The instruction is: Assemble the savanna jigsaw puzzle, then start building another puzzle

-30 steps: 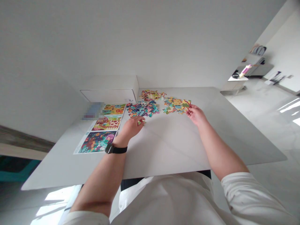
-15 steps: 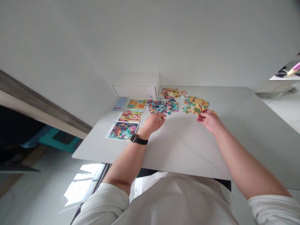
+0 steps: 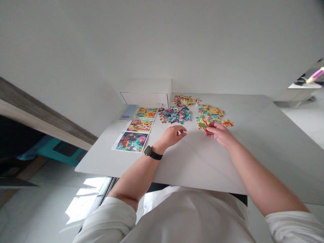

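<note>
My right hand (image 3: 219, 133) pinches a yellow and green jigsaw puzzle piece (image 3: 203, 123) with red lines, held up in front of the yellow pile of pieces (image 3: 212, 110). Whether it is one piece or some joined together I cannot tell. My left hand (image 3: 173, 135), with a black watch on the wrist, hovers over the table with thumb and fingers apart and nothing between them. Just beyond it lies a blue and purple pile of pieces (image 3: 176, 115). A red and pink pile (image 3: 184, 100) lies farther back.
A sheet with printed pictures (image 3: 118, 145) lies on the table's left side, beside a blurred blue patch. Behind it a white box (image 3: 144, 99) stands against the wall. The white table (image 3: 202, 165) reaches my body; a teal stool (image 3: 58, 148) stands at the left.
My right hand has moved left and slightly down with the puzzle piece, uncovering an orange-red piece at the right. My left hand has shifted right, away from the blue pile.
</note>
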A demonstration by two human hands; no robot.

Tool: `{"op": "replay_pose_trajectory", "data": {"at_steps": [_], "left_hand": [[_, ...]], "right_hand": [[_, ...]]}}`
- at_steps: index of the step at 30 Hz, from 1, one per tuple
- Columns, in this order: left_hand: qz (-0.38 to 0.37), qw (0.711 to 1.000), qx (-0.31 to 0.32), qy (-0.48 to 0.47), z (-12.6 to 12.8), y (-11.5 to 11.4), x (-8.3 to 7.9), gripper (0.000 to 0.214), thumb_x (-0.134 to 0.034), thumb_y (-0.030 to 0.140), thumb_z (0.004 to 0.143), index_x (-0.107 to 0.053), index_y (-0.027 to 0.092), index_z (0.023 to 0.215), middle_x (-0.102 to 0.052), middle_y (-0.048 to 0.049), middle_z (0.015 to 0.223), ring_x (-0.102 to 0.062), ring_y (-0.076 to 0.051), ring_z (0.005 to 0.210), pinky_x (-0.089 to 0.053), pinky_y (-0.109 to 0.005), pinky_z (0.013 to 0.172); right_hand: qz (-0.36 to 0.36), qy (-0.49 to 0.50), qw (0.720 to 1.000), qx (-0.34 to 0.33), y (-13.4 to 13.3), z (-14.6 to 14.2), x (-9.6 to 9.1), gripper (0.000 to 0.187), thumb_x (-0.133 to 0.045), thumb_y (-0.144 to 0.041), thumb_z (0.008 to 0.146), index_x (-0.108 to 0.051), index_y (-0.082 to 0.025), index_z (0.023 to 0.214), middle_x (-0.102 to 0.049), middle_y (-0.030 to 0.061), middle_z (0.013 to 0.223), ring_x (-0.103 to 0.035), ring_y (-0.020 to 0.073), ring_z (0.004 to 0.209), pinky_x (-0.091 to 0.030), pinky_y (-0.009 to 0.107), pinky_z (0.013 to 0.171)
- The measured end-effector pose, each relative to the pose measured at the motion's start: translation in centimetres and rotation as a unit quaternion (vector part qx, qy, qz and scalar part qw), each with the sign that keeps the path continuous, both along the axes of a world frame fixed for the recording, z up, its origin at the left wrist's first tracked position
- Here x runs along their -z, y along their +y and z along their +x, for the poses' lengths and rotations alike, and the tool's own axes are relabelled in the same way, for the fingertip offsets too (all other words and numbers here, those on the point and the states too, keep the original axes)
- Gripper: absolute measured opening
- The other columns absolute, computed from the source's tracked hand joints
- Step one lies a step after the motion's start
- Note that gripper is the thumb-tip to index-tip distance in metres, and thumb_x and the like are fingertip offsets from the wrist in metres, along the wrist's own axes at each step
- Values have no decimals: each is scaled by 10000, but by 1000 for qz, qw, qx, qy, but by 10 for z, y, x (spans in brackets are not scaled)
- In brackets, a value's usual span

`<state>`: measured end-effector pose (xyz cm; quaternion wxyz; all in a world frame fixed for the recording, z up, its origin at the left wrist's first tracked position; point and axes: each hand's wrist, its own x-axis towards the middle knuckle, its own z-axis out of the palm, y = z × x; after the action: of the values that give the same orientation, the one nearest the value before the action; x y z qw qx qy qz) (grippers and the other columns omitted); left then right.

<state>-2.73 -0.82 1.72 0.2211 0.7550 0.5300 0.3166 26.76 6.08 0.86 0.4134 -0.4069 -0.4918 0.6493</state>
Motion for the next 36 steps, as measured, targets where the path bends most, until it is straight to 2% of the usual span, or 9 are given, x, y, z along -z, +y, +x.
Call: {"op": "replay_pose_trajectory", "data": {"at_steps": [14, 19, 23, 27, 29, 31, 36], "left_hand": [[-12, 1000, -24, 4, -2, 3, -2, 323, -633, 444, 1007, -827, 211, 1118, -818, -63, 986, -682, -185, 792, -508, -302, 736], [5, 998, -43, 36, -7, 5, -1, 315, -633, 413, 1002, -827, 214, 1150, -818, -63, 984, -684, -190, 790, -530, -303, 768], [28, 993, -87, 78, -16, 7, -3, 327, -618, 400, 1007, -819, 206, 1175, -824, -84, 1037, -707, -216, 833, -548, -327, 827], [51, 982, -152, 101, -36, 10, -11, 345, -535, 310, 1023, -801, 210, 1219, -822, -94, 1148, -735, -237, 917, -558, -340, 895], [54, 972, -207, 98, -47, 12, -17, 398, -458, 242, 1041, -785, 218, 1267, -829, -87, 1157, -751, -258, 1034, -559, -344, 943], [43, 961, -255, 101, -55, 12, -23, 415, -450, 209, 1039, -773, 220, 1299, -833, -89, 1147, -758, -272, 1073, -560, -350, 949], [27, 952, -281, 118, -57, 10, -29, 380, -502, 232, 1029, -779, 235, 1290, -829, -99, 1173, -762, -286, 1086, -557, -360, 973]], "right_hand": [[-9, -19, 1000, -17, 1, -2, -4, 522, -1053, -475, 588, -713, -230, 899, -762, -8, 833, -710, 153, 776, -623, 321, 800], [24, -68, 997, 6, 10, 15, -14, 490, -1010, -501, 655, -701, -233, 926, -773, 3, 862, -692, 151, 764, -607, 307, 768], [65, -141, 987, 44, 20, 48, -32, 414, -948, -465, 746, -704, -228, 982, -774, 15, 885, -662, 142, 754, -569, 281, 739], [62, -225, 971, 51, 24, 83, -45, 381, -914, -370, 768, -697, -213, 1039, -759, 18, 856, -609, 129, 681, -500, 255, 648], [54, -254, 965, 35, 24, 94, -47, 395, -890, -324, 776, -699, -212, 1102, -752, 13, 843, -604, 132, 672, -472, 248, 624], [48, -276, 960, 11, 23, 99, -48, 411, -855, -289, 799, -705, -215, 1174, -729, 0, 812, -601, 137, 670, -454, 248, 617], [31, -315, 946, -72, 19, 98, -47, 385, -805, -222, 834, -698, -220, 1204, -693, -7, 801, -615, 150, 686, -462, 256, 621]]}}
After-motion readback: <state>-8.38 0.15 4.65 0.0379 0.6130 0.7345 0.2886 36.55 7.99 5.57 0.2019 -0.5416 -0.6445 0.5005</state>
